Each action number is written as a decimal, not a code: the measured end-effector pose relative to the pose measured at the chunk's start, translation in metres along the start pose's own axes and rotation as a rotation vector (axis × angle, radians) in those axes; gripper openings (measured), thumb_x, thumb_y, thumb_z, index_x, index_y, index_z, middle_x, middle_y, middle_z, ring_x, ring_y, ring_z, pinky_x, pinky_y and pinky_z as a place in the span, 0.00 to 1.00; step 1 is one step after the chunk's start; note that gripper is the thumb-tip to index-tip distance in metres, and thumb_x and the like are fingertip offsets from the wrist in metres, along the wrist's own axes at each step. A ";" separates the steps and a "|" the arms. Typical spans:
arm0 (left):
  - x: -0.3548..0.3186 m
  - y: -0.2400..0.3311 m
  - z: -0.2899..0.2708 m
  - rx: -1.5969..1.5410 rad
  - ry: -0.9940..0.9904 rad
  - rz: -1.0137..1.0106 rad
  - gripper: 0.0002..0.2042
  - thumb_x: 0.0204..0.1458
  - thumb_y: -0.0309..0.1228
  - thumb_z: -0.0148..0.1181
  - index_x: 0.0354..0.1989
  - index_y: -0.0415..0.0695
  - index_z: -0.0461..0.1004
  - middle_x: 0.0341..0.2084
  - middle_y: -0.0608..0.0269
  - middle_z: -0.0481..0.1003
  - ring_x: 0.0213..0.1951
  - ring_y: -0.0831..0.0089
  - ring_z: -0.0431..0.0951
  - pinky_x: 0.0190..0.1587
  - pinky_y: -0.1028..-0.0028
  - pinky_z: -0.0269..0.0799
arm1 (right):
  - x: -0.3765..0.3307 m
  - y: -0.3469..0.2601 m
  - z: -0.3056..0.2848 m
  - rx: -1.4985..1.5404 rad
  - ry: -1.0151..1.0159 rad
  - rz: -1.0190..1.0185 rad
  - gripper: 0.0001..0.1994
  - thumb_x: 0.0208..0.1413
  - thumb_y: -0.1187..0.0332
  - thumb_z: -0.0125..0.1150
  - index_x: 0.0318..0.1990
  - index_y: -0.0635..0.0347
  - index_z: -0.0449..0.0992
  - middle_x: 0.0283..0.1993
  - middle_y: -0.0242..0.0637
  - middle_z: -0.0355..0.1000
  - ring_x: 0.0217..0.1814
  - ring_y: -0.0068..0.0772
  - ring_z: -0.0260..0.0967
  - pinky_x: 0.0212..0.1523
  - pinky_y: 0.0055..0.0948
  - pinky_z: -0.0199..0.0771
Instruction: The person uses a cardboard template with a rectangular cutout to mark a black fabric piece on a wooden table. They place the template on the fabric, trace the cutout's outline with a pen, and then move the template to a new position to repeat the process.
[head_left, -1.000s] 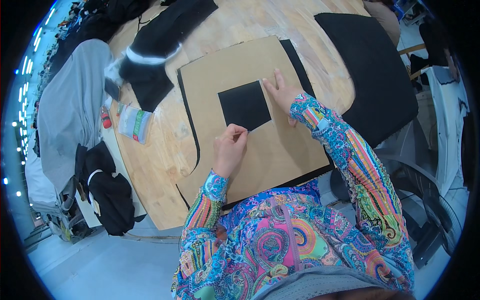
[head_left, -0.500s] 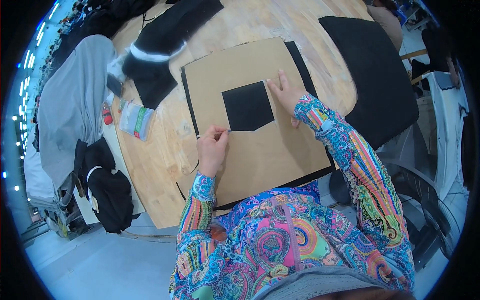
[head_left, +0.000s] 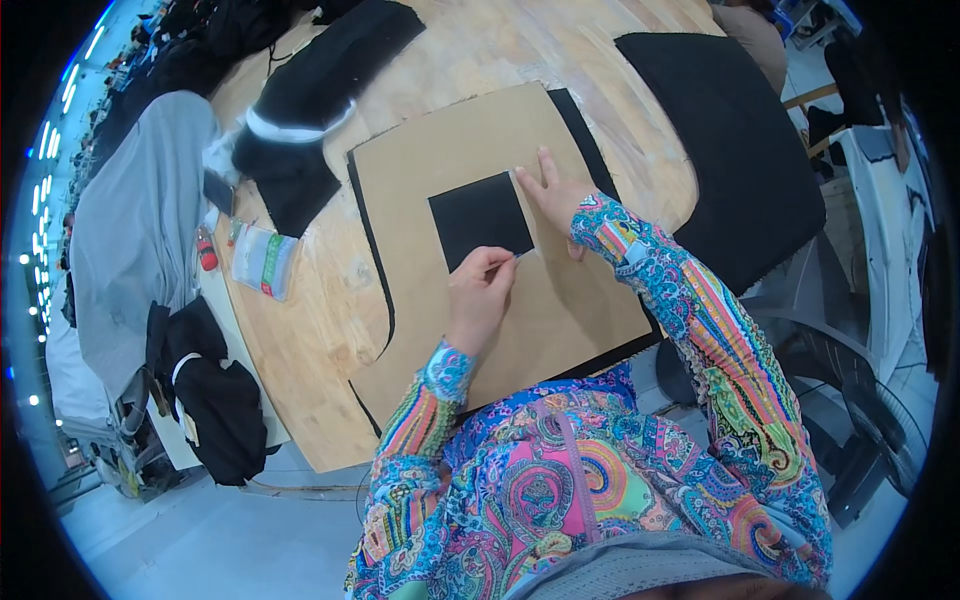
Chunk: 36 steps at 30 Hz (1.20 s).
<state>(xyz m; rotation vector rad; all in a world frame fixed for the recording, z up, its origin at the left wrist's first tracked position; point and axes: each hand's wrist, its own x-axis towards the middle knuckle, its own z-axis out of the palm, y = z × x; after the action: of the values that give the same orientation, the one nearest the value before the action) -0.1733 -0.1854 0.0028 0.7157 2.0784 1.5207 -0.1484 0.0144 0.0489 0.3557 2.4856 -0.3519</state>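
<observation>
A tan cardboard template lies over black fabric on the table in front of me. Through the pocket-shaped cut-out in its middle, black cloth shows. My left hand is closed in a pinch at the cut-out's lower right corner; a thin pale tip pokes out of the fingers, too small to name. With fingers spread, my right hand presses flat on the template beside the cut-out's upper right corner and holds nothing.
Another black fabric panel lies at the right. Black pieces with a white band are at the far left, near a clear packet and a small red object. Grey cloth drapes at the left; a fan stands at right.
My left hand has moved right along the cut-out's lower edge, from its lower left corner to its lower right. My right hand stays on the template. The whole view has shifted slightly.
</observation>
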 end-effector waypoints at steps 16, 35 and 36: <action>0.007 0.016 0.017 0.184 0.007 0.090 0.03 0.50 0.23 0.57 0.31 0.37 0.75 0.25 0.57 0.76 0.26 0.73 0.78 0.31 0.76 0.73 | 0.000 0.002 0.000 0.023 -0.010 -0.021 0.69 0.13 0.85 0.76 0.70 0.47 0.36 0.71 0.61 0.21 0.56 0.51 0.68 0.51 0.35 0.74; -0.013 0.008 -0.018 0.193 0.053 -0.018 0.04 0.51 0.25 0.57 0.32 0.38 0.75 0.25 0.59 0.76 0.28 0.73 0.79 0.31 0.75 0.73 | 0.001 0.002 -0.001 0.024 -0.026 -0.011 0.70 0.13 0.85 0.76 0.70 0.47 0.36 0.71 0.60 0.21 0.56 0.51 0.68 0.52 0.35 0.73; -0.014 0.005 -0.019 0.210 0.057 -0.006 0.04 0.51 0.25 0.57 0.32 0.38 0.75 0.25 0.59 0.76 0.28 0.73 0.79 0.31 0.75 0.73 | 0.001 0.002 -0.001 0.030 -0.027 -0.012 0.70 0.13 0.85 0.76 0.70 0.47 0.36 0.71 0.60 0.21 0.56 0.51 0.67 0.52 0.36 0.73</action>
<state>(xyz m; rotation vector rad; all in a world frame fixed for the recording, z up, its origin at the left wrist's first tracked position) -0.1746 -0.2066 0.0140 0.7476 2.3050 1.3465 -0.1487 0.0166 0.0490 0.3467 2.4590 -0.3969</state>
